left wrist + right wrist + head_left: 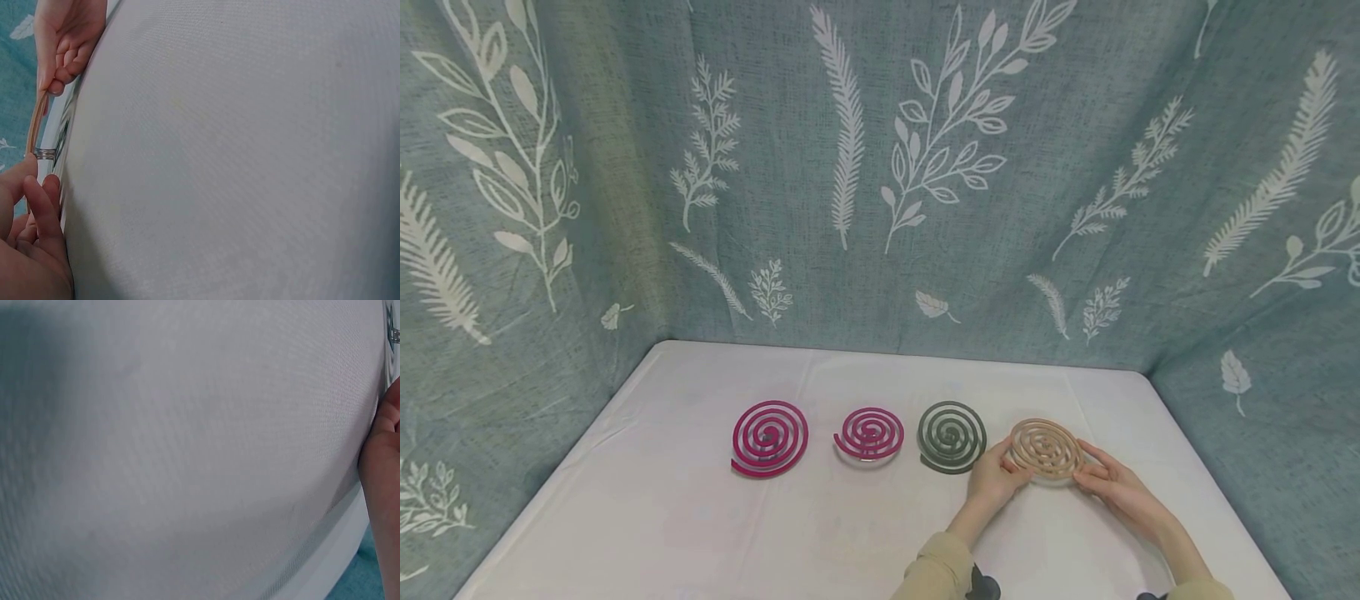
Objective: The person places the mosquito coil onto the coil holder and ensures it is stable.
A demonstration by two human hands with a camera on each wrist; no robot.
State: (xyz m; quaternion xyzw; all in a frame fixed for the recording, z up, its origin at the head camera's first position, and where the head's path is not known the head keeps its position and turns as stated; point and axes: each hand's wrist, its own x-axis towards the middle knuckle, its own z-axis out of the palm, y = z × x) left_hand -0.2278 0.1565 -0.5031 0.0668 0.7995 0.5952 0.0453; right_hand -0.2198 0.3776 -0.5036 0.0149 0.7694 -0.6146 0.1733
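Note:
At the right of the row in the head view is a tan mosquito coil [1047,448]. My left hand [994,482] pinches its left rim, and my right hand [1116,487] pinches the opposite rim. Seen edge-on in the left wrist view, the tan coil [35,125] spans from the fingers of one hand to the other. A small shiny metal piece [46,153] lies under its middle. Beside my left hand is a dark green coil [951,437]. In the right wrist view only part of my right hand [382,456] shows, with its fingertips cut off by the frame.
Two magenta coils stand farther left: a flatter, wider-looking one [770,439] and a tilted one [870,433] with a pale shape under its front edge. All are on a white-covered table [700,533]. Patterned blue-green cloth [887,275] hangs behind and at both sides.

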